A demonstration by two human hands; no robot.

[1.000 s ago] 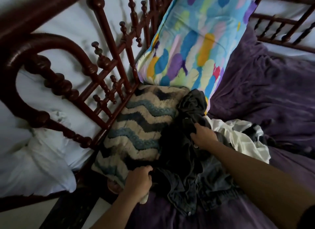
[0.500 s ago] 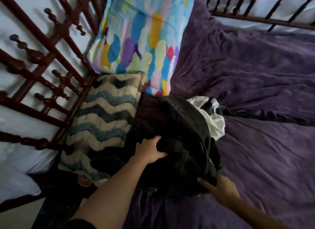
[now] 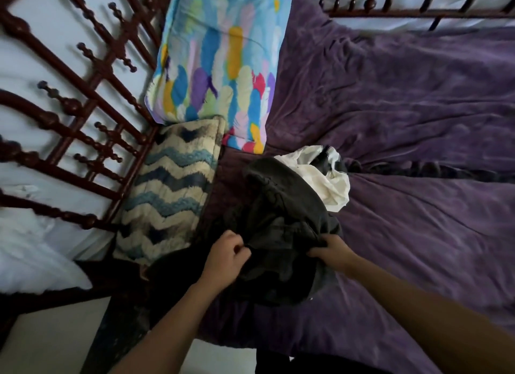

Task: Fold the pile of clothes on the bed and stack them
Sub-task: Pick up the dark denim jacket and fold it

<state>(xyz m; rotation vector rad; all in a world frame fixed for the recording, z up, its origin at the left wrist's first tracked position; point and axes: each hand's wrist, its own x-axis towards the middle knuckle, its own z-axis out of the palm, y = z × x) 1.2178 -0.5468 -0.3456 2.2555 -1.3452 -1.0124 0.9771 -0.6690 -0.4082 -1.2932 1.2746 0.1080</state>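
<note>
Right, L to R: the zigzag cushion (image 3: 170, 189) sits by the bed rail, just beside the pile, so keep the cloth off it. Left hand (image 3: 225, 258) has its fingers (image 3: 240, 247) curled tight, pinching the near edge of the dark garment (image 3: 284, 223). Right hand (image 3: 333, 252) grips a bunched fold of the same piece, fingers (image 3: 316, 253) curled round it. The garment's far end touches the white garment (image 3: 331, 184) behind, and both lie crumpled on the purple bed cover (image 3: 418, 234).

Step in hand looks like taking this one off the pile to open it out. To do it well: lift w/ both hands, spread them till the edge goes taut, find the waistband or hem (can't tell which, too dark), shake once, then lay it flat on the cover to the right. Mind the white piece doesn't drag along.
</note>
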